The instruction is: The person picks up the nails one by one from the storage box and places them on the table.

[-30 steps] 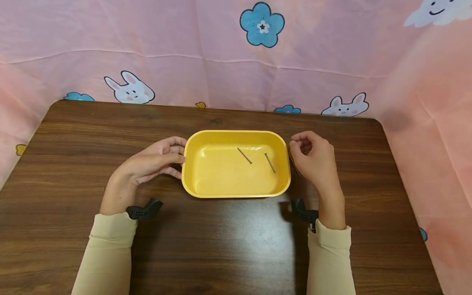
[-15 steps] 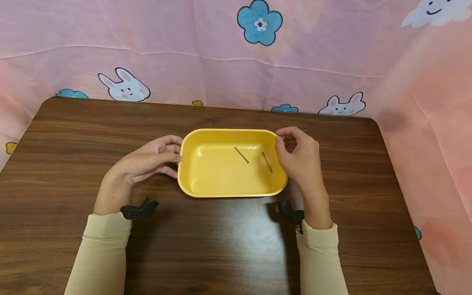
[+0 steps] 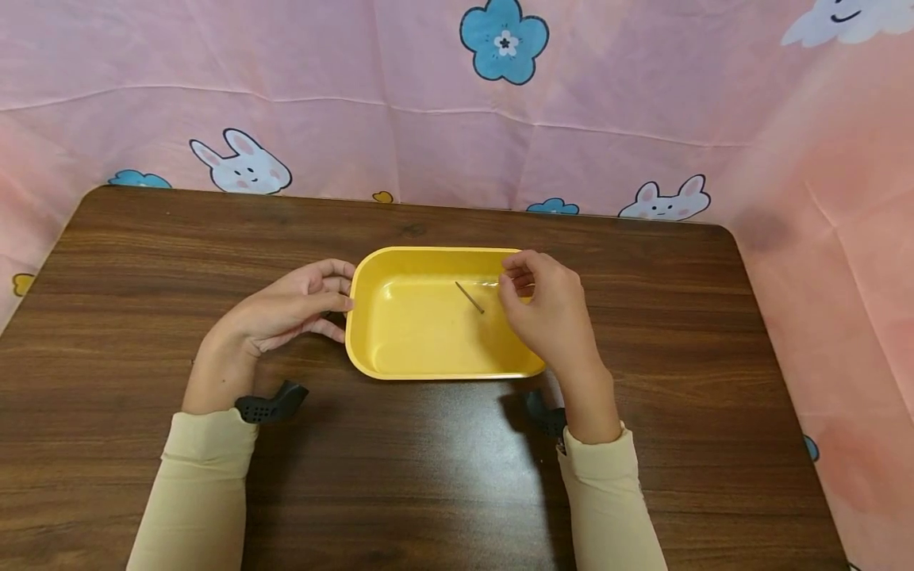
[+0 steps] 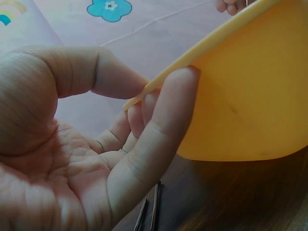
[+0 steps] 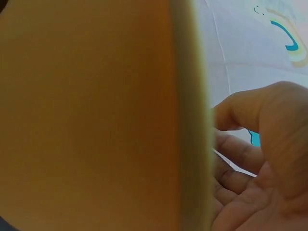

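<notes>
A person in cream sleeves works at a yellow tray (image 3: 428,349) set in the middle of a dark wooden table (image 3: 143,262), seen from above. The left hand (image 3: 286,313) rests against the tray's left end, thumb over the rim and fingers curled along the outer wall, a grip that looks meant to steady the tray; the left wrist view confirms the rim caught between thumb and fingers (image 4: 159,120). The right hand (image 3: 546,313) hovers over the tray's right part with fingertips drawn together, as if pinching something small, though what it carries, if anything, cannot be made out, and the right wrist view shows only bent fingers (image 5: 240,154) beside the tray's rim. One thin nail (image 3: 470,298) lies slantwise on the tray's floor, just left of the right hand. Two more thin dark rods (image 4: 150,211), probably nails, lie on the table just under the left hand, outside the tray's left wall. Black wrist-worn camera mounts (image 3: 271,403) show near both cuffs, in front of the tray. Behind the tray, a pink cloth backdrop (image 3: 428,135) printed with rabbits, blue flowers and clouds encloses the table. No brand, label or readable writing appears anywhere.
</notes>
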The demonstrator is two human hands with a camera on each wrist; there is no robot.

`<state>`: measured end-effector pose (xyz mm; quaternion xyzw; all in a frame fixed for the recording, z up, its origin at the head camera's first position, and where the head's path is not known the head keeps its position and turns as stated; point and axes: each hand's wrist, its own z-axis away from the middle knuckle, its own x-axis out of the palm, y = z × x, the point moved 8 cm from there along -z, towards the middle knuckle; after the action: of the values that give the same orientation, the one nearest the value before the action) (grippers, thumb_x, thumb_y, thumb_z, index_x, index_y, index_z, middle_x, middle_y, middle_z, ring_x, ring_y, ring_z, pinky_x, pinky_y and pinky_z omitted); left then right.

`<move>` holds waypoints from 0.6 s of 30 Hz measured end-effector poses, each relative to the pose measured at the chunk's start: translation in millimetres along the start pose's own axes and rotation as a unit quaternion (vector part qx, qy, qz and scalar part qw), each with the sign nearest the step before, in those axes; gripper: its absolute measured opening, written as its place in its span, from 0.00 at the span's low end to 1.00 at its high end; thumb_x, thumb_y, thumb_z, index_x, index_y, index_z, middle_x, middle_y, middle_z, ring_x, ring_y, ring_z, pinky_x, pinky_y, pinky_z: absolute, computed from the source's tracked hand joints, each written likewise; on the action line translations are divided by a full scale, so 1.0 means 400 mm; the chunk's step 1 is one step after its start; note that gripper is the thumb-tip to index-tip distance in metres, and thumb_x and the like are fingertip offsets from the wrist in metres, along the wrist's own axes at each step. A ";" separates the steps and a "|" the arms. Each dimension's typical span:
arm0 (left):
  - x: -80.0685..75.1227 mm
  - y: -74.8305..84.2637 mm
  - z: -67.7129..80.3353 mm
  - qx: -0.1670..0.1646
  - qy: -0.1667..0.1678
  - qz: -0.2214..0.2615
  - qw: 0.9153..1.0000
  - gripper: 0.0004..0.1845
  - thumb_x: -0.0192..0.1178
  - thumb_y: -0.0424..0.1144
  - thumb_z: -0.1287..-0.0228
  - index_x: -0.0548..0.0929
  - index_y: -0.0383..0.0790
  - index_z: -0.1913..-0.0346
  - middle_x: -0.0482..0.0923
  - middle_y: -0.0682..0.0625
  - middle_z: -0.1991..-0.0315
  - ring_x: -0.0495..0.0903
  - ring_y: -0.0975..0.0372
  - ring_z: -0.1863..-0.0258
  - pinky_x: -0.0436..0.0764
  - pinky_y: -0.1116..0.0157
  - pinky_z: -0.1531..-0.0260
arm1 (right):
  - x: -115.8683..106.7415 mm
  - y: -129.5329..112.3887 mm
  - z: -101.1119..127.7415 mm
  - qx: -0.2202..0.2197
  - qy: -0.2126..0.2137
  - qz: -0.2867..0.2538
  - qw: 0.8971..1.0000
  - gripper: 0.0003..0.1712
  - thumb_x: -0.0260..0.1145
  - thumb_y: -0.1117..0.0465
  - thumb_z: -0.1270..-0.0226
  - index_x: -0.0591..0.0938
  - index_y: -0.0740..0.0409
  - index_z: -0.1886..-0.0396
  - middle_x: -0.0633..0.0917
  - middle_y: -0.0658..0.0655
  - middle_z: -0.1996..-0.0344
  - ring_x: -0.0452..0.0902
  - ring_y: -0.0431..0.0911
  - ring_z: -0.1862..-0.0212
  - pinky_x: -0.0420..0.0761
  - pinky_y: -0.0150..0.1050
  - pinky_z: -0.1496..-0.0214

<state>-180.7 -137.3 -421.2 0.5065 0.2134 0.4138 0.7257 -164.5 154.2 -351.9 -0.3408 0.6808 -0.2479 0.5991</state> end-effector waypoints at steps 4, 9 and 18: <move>0.000 0.000 -0.001 0.003 -0.002 0.002 1.000 0.25 0.57 0.29 0.24 0.60 0.30 0.32 0.82 0.43 0.50 0.89 0.58 0.60 0.94 0.58 0.60 | 0.016 -0.001 -0.002 0.000 -0.012 0.025 1.000 0.13 0.67 0.66 0.30 0.86 0.70 0.51 0.89 0.65 0.57 0.88 0.56 0.55 0.91 0.50 0.48; -0.002 -0.001 -0.002 0.003 -0.003 0.005 1.000 0.24 0.57 0.29 0.24 0.61 0.30 0.32 0.83 0.43 0.50 0.90 0.58 0.60 0.94 0.58 0.60 | 0.035 0.001 -0.003 -0.006 -0.023 0.045 0.999 0.13 0.66 0.66 0.32 0.86 0.68 0.51 0.89 0.64 0.57 0.88 0.56 0.56 0.90 0.50 0.48; -0.003 -0.006 -0.005 -0.003 -0.002 0.007 1.000 0.25 0.57 0.29 0.24 0.60 0.31 0.32 0.82 0.43 0.49 0.89 0.58 0.60 0.94 0.59 0.60 | 0.072 -0.001 -0.002 -0.010 -0.056 0.077 0.995 0.13 0.66 0.68 0.30 0.86 0.67 0.48 0.90 0.64 0.53 0.89 0.56 0.52 0.91 0.49 0.48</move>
<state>-182.0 -137.5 -424.5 0.5069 0.2075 0.4181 0.7247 -166.5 132.0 -369.9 -0.3069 0.6726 -0.1749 0.6502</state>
